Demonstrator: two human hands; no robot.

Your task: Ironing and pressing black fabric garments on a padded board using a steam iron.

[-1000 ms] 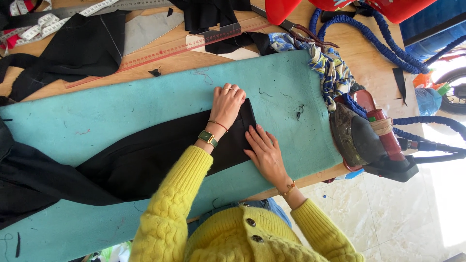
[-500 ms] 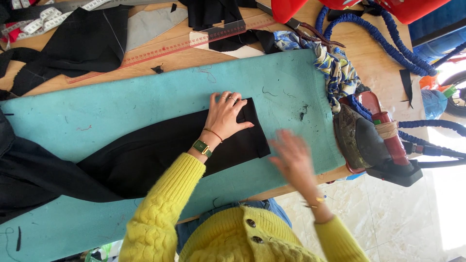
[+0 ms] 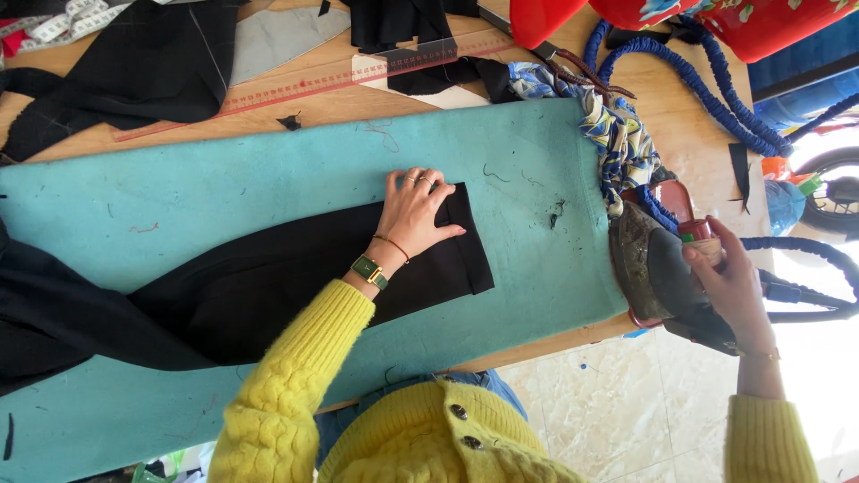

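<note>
Tailoring workshop: padded pressing board [image 3: 268, 188], long ruler [image 3: 295, 85], tape measure [image 3: 63, 18], fabric offcuts [image 3: 161, 63].

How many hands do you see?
2. The left hand presses flat on the black cloth. The right hand grips the iron at the table edge.

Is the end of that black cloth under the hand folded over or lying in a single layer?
Folded over. The black cloth shows a turned-back band with a straight crease along its end, and the left hand lies flat on that fold, on the teal pad.
</note>
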